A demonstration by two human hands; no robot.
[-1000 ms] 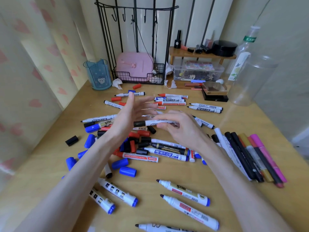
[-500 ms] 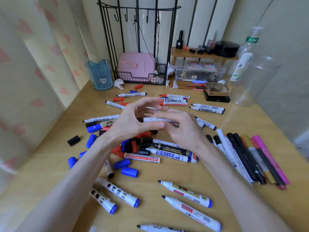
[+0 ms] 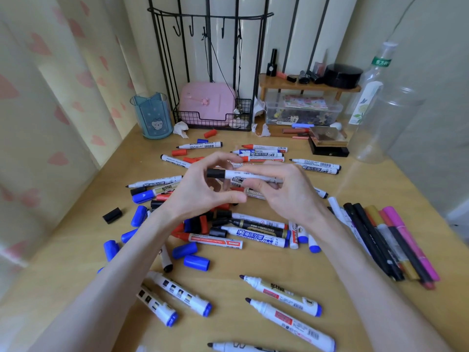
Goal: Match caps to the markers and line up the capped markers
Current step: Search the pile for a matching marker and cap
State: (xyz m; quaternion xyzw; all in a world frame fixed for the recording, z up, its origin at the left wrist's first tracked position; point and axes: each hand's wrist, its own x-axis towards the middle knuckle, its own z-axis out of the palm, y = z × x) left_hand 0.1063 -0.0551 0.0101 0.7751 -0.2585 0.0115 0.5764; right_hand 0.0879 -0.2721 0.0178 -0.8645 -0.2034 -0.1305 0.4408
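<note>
Single head-worn wide-angle view, high above pale wooden tabletop (image 3: 269,262), facing forward and down. Left hand (image 3: 200,191) and right hand (image 3: 286,191) mid-frame, close to lens. Forearms enter from bottom edge. Beyond fingertips (image 3: 223,156), far off: black wire rack (image 3: 210,72) against wall. Straight lines bow near frame edges.

The left hand (image 3: 200,191), spread flat against the marker's end a second ago and then closed over it, now curls back in an arch, thumb below. The black cap (image 3: 215,173) therefore shows, seated on the white marker (image 3: 251,175). The right hand's (image 3: 286,196) grip carries that marker slightly higher in view.
</note>
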